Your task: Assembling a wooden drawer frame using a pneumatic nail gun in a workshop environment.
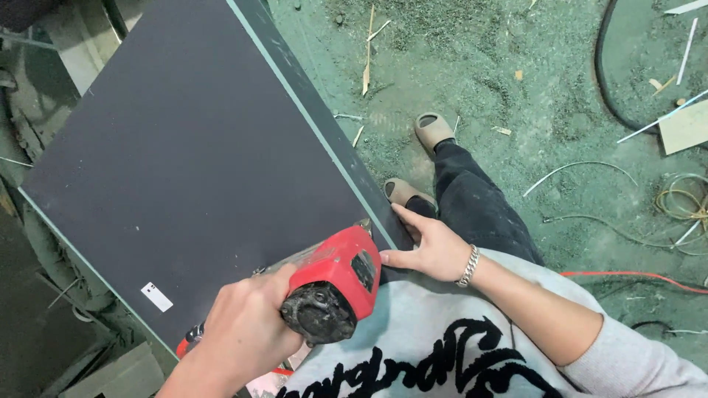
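Left hand (243,335) wrapped around red power tool (335,284) at near edge of dark panel (192,169); right hand (435,250) spread flat, bracing right edge. Far edge untouched.

Green sawdust is covering the floor (472,66), with wood splinters (367,51) lying scattered across it. A black cable (606,81) is curving along the upper right, pale wire loops (682,199) are lying coiled near the right edge, and an orange cord (634,276) is running beside them. 2 beige slippers (431,129) are resting on the sawdust.
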